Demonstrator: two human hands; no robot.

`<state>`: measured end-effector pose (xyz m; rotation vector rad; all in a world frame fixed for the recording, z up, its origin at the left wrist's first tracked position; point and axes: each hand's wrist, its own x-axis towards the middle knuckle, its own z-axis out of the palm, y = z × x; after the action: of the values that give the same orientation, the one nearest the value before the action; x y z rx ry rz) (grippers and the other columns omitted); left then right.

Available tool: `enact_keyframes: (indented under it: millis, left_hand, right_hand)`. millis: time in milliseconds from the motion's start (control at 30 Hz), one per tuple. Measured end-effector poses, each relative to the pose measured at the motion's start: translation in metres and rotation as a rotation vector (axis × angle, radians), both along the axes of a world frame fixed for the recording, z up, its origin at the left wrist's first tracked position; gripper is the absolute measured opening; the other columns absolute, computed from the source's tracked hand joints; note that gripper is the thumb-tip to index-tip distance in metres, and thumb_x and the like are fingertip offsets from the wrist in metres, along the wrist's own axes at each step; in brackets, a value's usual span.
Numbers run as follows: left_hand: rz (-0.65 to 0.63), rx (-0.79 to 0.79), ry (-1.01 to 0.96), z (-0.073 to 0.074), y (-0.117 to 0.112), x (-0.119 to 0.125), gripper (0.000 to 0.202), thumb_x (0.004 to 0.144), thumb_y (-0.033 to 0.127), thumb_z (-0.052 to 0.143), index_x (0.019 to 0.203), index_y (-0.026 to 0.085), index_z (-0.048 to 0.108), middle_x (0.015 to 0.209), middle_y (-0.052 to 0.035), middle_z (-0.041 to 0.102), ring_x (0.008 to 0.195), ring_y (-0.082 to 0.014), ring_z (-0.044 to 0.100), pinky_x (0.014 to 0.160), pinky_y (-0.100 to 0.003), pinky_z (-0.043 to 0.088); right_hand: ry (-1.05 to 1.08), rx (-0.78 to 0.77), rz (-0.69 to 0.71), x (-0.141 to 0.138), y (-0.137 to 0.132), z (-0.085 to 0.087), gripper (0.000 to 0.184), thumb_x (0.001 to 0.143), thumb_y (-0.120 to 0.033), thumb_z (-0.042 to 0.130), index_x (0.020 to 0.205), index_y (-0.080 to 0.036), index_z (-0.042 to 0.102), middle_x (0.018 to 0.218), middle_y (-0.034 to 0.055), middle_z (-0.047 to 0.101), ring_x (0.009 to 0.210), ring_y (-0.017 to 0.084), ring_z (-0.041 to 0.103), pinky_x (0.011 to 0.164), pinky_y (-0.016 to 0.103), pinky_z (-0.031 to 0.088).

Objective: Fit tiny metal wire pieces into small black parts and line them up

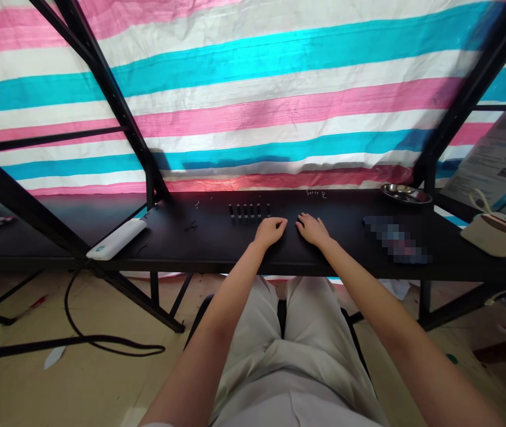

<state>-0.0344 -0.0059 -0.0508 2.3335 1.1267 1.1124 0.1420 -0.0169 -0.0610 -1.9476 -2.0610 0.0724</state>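
My left hand (271, 230) is at the middle of the black table (235, 249), its fingers curled together with the tips hidden. Whatever may be in them is hidden or too small to make out. Just beyond it stands a row of several small dark cylinders with silvery ends (245, 211); the rightmost cylinder (268, 210) is nearest to that hand and set slightly apart. To the right, my right hand (313, 229) lies palm down on the tabletop, fingers spread, holding nothing. Small pale bits (315, 193) lie in a line behind it.
A white power strip (117, 239) lies at the left end. Small dark pieces (191, 226) lie between it and the row. On the right are a round metal dish (406, 194), a blurred-out item (395, 239) and a beige box with a cord (496, 235). Black frame posts (140, 142) rise behind.
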Motion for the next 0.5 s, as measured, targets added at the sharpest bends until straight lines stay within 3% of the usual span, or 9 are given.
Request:
enact_keyframes:
  millis: [100,200,333,500]
  left_hand:
    - [0.269,0.056,-0.269,0.007,-0.003,-0.004,0.033,0.088,0.037,0.043,0.076,0.019,0.068,0.067,-0.0032,0.067,0.067,-0.0159,0.063,0.068,-0.026,0.047]
    - [0.429,0.035,-0.514,0.015,-0.004,-0.010,0.035,0.090,0.037,0.038,0.075,0.018,0.064,0.060,-0.0009,0.061,0.057,-0.0124,0.058,0.063,-0.024,0.044]
    - [0.481,-0.068,-0.713,0.021,-0.003,-0.015,0.034,0.089,0.035,0.037,0.072,0.016,0.059,0.056,0.0012,0.055,0.050,-0.0099,0.052,0.058,-0.022,0.041]
    - [0.459,-0.100,-0.771,0.022,-0.003,-0.016,0.033,0.089,0.034,0.038,0.070,0.016,0.057,0.053,0.0024,0.052,0.046,-0.0089,0.049,0.055,-0.022,0.040]
  right_hand:
    - [0.050,0.110,0.049,-0.004,0.003,0.002,0.035,0.088,-0.036,0.043,0.111,-0.020,0.063,0.122,0.0099,0.057,0.112,0.022,0.049,0.093,0.037,0.037]
    - [0.126,0.122,0.029,-0.012,0.009,0.005,0.033,0.082,-0.043,0.053,0.102,-0.022,0.067,0.103,0.0078,0.062,0.098,0.022,0.054,0.080,0.033,0.040]
    - [0.210,0.064,0.001,-0.028,0.023,0.011,0.036,0.077,-0.046,0.059,0.104,-0.024,0.066,0.096,0.0053,0.062,0.094,0.020,0.054,0.075,0.030,0.039]
    - [0.276,-0.019,-0.001,-0.053,0.039,0.017,0.039,0.074,-0.046,0.062,0.106,-0.025,0.065,0.100,0.0046,0.063,0.097,0.021,0.054,0.079,0.032,0.037]
